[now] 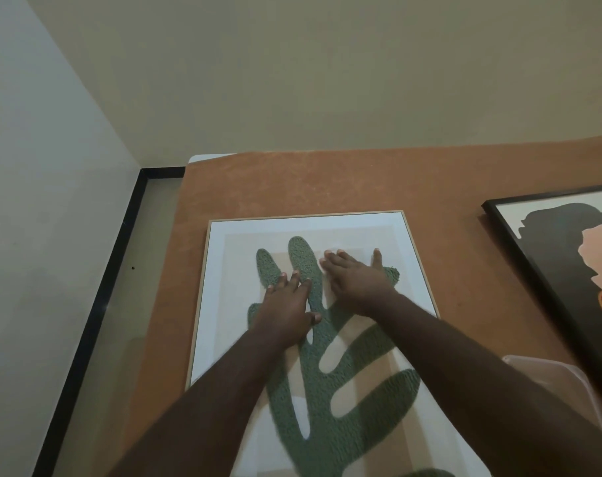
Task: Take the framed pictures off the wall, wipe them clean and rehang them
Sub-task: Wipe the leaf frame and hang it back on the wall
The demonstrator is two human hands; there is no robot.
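A light-wood framed picture [224,304] with a textured green plant shape lies flat on the orange-brown table cover [292,184]. My left hand [287,304] rests flat on the green shape, fingers spread. My right hand [356,280] lies palm-down just to its right on the upper part of the picture, fingers apart. A pale patch sits under the right fingertips; I cannot tell whether it is a cloth or part of the print. A second picture in a black frame [533,270], with a peach flower on a dark ground, lies on the table at the right.
A translucent plastic item [554,390] lies between the two pictures near my right forearm. The table stands against a beige wall [327,80]. A gap with a black skirting strip [96,304] runs along the table's left side.
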